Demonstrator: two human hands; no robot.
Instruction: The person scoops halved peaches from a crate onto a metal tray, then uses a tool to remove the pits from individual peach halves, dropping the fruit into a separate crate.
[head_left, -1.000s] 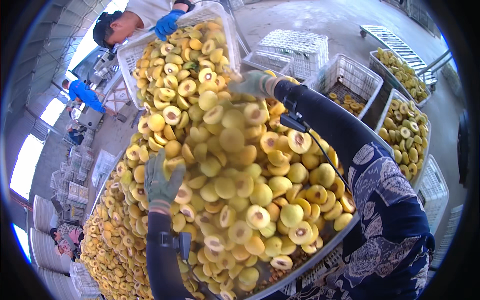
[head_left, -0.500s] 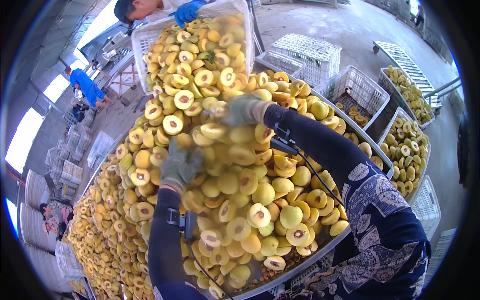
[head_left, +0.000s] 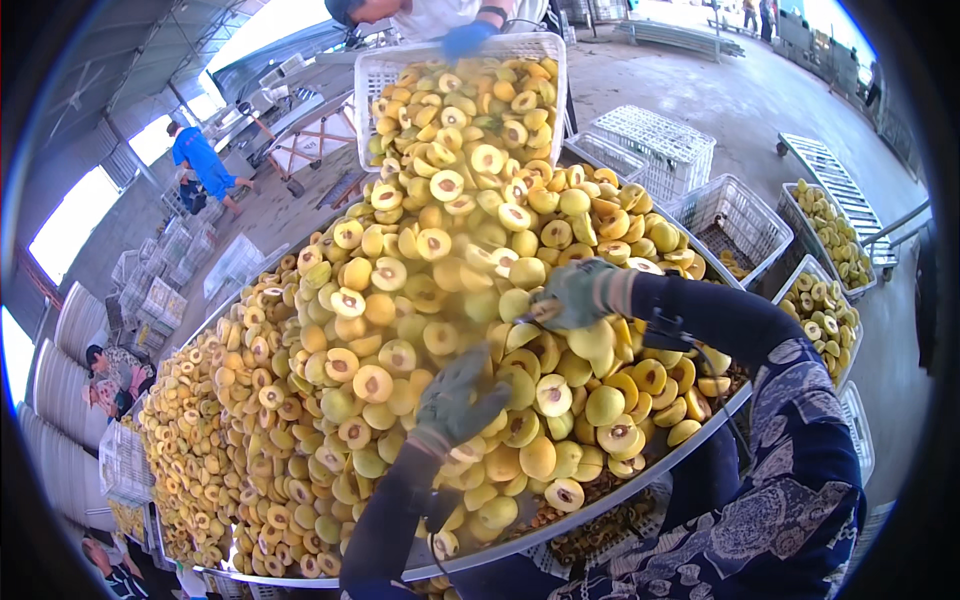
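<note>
A broad heap of halved yellow peaches (head_left: 372, 383) covers the metal-edged table (head_left: 590, 512), many cut faces showing brown stone hollows. My left hand (head_left: 455, 405), in a grey-green glove, is over the near middle of the heap, thumb and fingers apart and blurred, with no peach in its grip. To its right and farther off, my right hand (head_left: 578, 296), gloved alike, is closed at the peaches; a small dark thing shows at its fingertips, too unclear to name. Beyond them a co-worker's blue-gloved hand (head_left: 470, 40) is at the tilted white crate (head_left: 560, 100), whose peach halves spill onto the heap.
White plastic crates stand to the right: an upturned one (head_left: 655, 140), one with a few pieces (head_left: 735, 215), and others full of peach halves (head_left: 820, 310). A wheeled rack (head_left: 840, 190) lies beyond. Other people (head_left: 205, 160) work at the left, near stacked crates (head_left: 165, 300).
My view has shifted, so the crate sits farther off. My left hand has moved right and nearer me over the peaches; the right has come back from the crate side. More halves have slid out.
</note>
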